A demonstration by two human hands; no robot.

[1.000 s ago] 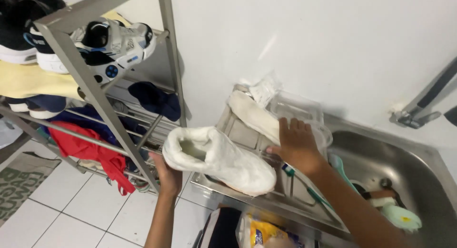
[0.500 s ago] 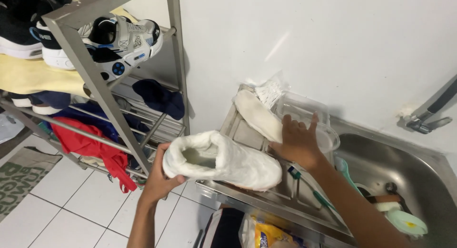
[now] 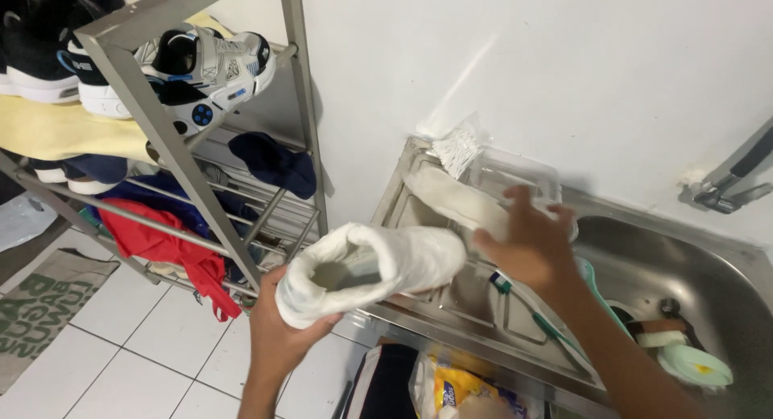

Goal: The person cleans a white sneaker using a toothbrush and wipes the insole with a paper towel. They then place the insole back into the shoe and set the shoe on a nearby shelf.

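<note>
While left hand [image 3: 282,338] clamps white shoe [image 3: 370,270], toe hidden, right hand [image 3: 527,242] blurred, grip unclear

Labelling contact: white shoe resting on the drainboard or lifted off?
Lifted. The left hand holds the white shoe by its heel, clear of the drainboard.
</note>
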